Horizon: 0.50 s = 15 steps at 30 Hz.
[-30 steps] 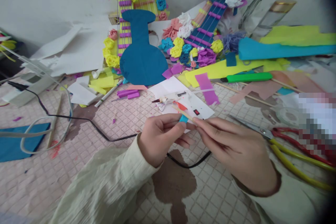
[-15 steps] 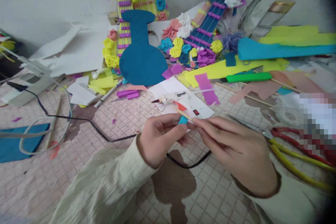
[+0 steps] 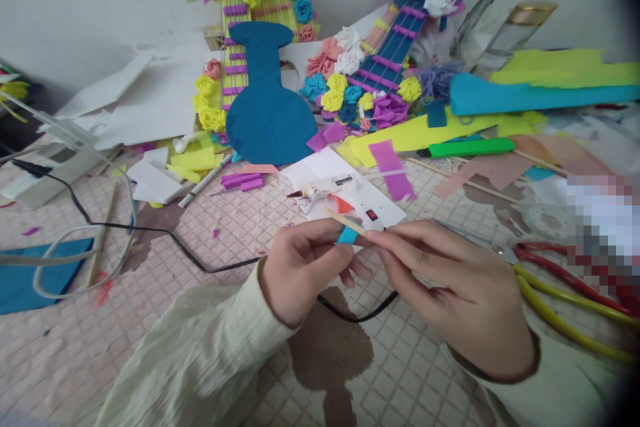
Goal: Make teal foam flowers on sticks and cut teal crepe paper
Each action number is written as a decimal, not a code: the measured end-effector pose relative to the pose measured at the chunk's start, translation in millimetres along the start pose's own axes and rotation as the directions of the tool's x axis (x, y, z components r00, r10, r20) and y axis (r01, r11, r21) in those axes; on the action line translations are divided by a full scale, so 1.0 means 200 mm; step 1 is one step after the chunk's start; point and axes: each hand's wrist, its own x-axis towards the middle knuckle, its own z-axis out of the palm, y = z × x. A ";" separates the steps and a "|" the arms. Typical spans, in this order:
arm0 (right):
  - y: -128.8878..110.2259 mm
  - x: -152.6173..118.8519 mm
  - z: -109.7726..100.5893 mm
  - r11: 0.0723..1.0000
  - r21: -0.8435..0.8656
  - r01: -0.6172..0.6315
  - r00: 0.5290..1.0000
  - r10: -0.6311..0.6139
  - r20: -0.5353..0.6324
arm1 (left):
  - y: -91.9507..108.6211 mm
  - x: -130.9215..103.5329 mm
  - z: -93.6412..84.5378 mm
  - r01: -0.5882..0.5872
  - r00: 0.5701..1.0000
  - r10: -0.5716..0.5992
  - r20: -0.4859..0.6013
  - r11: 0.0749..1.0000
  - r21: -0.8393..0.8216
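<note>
Between thumb and fingers, my left hand [image 3: 307, 270] pinches a small strip of blue crepe paper [image 3: 347, 233]. My right hand [image 3: 445, 287] grips one end of a thin wooden stick [image 3: 350, 221], which lies slanted across the blue strip. Just beyond my fingers a white glue gun [image 3: 325, 192] with an orange trigger rests on a white sheet [image 3: 385, 203]. Further back leans a blue guitar-shaped cutout [image 3: 270, 117]. Part of the strip is hidden by my left fingers.
Scissors with red and yellow handles [image 3: 560, 300] lie by my right hand. A green utility knife [image 3: 470, 148] sits behind. A black cable [image 3: 185, 247] crosses the tablecloth. Paper-flower guitars [image 3: 235, 70] lean on the wall; a glass jar [image 3: 520, 30] stands at the back right.
The stick and blue strip have shifted slightly in my fingers, with more of the strip showing below the stick. My right hand has moved a little to the right.
</note>
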 end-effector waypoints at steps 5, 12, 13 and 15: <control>0.01 0.00 -0.01 1.000 0.011 0.026 1.000 -0.026 -0.013 | 0.00 0.00 0.01 -0.056 0.998 0.056 0.008 0.998 0.007; 0.01 -0.01 -0.01 0.994 0.061 0.085 0.996 -0.084 -0.023 | -0.01 -0.01 0.02 -0.104 0.994 0.104 -0.015 0.994 -0.032; 0.01 -0.01 -0.01 0.993 0.064 0.098 0.995 -0.096 -0.019 | -0.02 -0.01 0.02 -0.107 0.994 0.106 -0.017 0.994 -0.035; 0.00 -0.01 -0.01 0.991 0.062 0.117 0.993 -0.117 -0.009 | -0.02 -0.01 0.02 -0.117 0.993 0.117 -0.009 0.992 -0.036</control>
